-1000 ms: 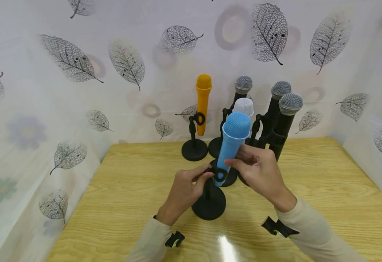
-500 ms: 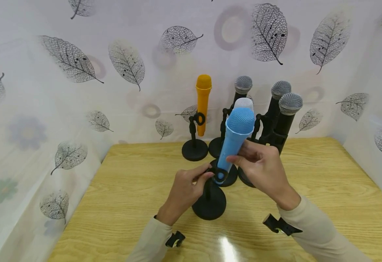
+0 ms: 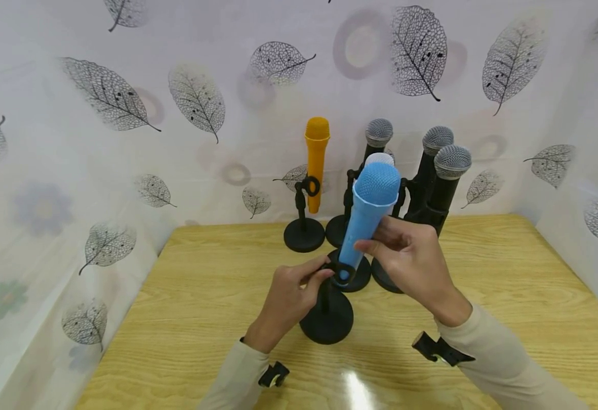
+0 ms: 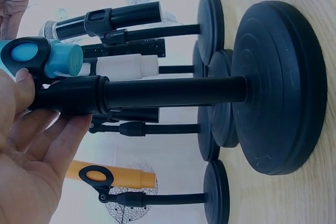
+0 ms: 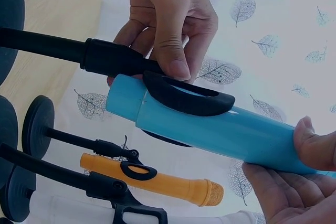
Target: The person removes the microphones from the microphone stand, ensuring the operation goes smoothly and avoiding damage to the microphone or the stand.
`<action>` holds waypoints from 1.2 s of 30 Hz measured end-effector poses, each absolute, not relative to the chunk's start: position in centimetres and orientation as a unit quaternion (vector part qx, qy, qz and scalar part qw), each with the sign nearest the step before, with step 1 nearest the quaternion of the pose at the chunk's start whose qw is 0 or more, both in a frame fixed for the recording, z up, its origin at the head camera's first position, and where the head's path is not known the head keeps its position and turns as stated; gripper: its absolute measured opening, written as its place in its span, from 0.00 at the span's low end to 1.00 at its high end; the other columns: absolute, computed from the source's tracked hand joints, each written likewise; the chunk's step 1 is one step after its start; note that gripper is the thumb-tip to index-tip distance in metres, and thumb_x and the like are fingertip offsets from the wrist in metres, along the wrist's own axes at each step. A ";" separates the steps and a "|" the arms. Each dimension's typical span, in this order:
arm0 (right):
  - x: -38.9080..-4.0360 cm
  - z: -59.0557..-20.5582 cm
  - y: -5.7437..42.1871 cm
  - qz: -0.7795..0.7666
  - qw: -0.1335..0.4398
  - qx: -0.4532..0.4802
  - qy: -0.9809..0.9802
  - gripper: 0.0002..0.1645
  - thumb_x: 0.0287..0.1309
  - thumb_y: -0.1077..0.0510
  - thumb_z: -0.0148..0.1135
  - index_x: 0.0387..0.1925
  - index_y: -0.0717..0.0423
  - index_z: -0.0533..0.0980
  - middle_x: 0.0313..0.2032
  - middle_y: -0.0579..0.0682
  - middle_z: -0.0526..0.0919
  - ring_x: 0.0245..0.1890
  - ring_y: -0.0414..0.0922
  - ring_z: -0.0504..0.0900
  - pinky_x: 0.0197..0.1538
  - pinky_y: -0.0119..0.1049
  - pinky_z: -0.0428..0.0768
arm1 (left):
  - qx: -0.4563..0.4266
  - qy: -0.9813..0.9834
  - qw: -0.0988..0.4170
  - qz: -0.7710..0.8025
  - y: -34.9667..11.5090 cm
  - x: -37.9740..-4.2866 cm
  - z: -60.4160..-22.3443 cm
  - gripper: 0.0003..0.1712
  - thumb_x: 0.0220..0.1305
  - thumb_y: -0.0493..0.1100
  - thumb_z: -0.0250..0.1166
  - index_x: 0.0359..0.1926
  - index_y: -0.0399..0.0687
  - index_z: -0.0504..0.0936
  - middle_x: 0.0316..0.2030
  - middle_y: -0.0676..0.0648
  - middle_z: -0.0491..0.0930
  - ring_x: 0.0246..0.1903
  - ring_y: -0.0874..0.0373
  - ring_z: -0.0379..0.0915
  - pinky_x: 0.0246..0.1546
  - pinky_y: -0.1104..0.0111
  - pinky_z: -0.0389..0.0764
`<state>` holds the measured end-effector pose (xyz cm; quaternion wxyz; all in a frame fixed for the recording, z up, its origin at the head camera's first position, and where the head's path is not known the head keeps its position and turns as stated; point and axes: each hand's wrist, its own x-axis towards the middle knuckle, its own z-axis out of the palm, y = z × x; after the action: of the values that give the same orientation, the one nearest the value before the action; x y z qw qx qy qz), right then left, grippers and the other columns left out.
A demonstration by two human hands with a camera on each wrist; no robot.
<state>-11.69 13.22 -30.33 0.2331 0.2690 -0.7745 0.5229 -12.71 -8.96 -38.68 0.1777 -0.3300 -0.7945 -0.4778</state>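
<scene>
Blue microphone (image 3: 365, 219): the middle of the clock in the head view. It leans, with its bumpy top toward 1 o'clock. Its bottom end pokes through the ring (image 5: 176, 100) on the front stand.
Front stand (image 3: 328, 320): black, with its round foot flat on the table (image 3: 212, 302), at 7 o'clock.
Left hand (image 3: 291, 299): at 7 to 8 o'clock. Its thumb and fingers pinch the stand's neck, right beside the ring.
Right hand (image 3: 417, 265): at 4 o'clock. Its thumb and fingers grip the blue microphone along its handle, above the ring.
White microphone (image 3: 380, 158): just behind the blue one, at 12 o'clock. In the head view, mostly its top peeks out.
Orange microphone (image 3: 316, 156): between 10 and 11 o'clock, held in the ring of its own black stand (image 3: 303, 235).
Gray-topped microphones (image 3: 453, 163): three with black handles, at 12, 1 and 2 o'clock.
Wall (image 3: 176, 154): pale, with dark leaf pictures, behind everything.
Sleeves (image 3: 514, 364): cream, on both arms.
</scene>
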 end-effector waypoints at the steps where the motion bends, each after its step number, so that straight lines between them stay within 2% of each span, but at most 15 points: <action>1: -11.7 -30.3 13.2 0.523 0.234 0.270 -0.774 0.23 0.50 0.76 0.73 0.51 0.71 0.82 0.42 0.59 0.89 0.40 0.39 0.88 0.40 0.29 0.84 | -0.330 -0.795 0.177 -0.478 -9.0 -12.7 -38.7 0.14 0.71 0.38 0.65 0.53 0.38 0.86 0.44 0.47 0.88 0.41 0.64 0.85 0.37 0.74 0.83; 7: -11.6 -29.8 13.3 0.521 0.240 0.270 -0.773 0.25 0.49 0.77 0.73 0.52 0.72 0.81 0.43 0.61 0.88 0.41 0.39 0.88 0.40 0.29 0.83 | -0.329 -0.796 0.175 -0.477 -9.0 -12.7 -38.5 0.14 0.71 0.38 0.65 0.53 0.38 0.85 0.45 0.47 0.88 0.41 0.64 0.85 0.37 0.74 0.83; 13: -11.4 -28.9 13.6 0.518 0.255 0.268 -0.771 0.25 0.48 0.77 0.74 0.51 0.72 0.81 0.42 0.60 0.88 0.40 0.34 0.87 0.40 0.28 0.83 | -0.330 -0.794 0.177 -0.479 -8.9 -12.7 -38.6 0.14 0.70 0.38 0.65 0.54 0.38 0.85 0.45 0.46 0.88 0.41 0.62 0.85 0.37 0.74 0.83; 24: -10.6 -27.0 14.5 0.519 0.307 0.260 -0.754 0.28 0.42 0.81 0.74 0.50 0.73 0.82 0.39 0.63 0.88 0.39 0.34 0.88 0.39 0.26 0.83 | -0.327 -0.800 0.187 -0.468 -9.0 -12.6 -38.7 0.14 0.70 0.38 0.66 0.54 0.39 0.86 0.43 0.46 0.88 0.29 0.62 0.84 0.28 0.76 0.80; 32: -10.2 -26.7 15.1 0.517 0.319 0.246 -0.756 0.28 0.42 0.80 0.75 0.50 0.71 0.82 0.39 0.62 0.88 0.39 0.34 0.88 0.38 0.25 0.82 | -0.316 -0.798 0.180 -0.481 -9.0 -12.6 -38.8 0.12 0.71 0.39 0.65 0.51 0.42 0.87 0.43 0.48 0.88 0.33 0.62 0.86 0.31 0.74 0.82; 36: -10.1 -26.7 15.6 0.519 0.325 0.249 -0.751 0.28 0.42 0.80 0.75 0.50 0.70 0.83 0.40 0.52 0.89 0.39 0.34 0.88 0.38 0.25 0.82 | -0.303 -0.788 0.165 -0.509 -8.8 -12.4 -38.9 0.13 0.70 0.41 0.65 0.52 0.43 0.86 0.45 0.48 0.88 0.40 0.61 0.86 0.37 0.72 0.84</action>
<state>-10.10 15.61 -26.69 0.3253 0.2489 -0.7506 0.5185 -12.43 -8.76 -38.86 0.1647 -0.3028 -0.7885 -0.5094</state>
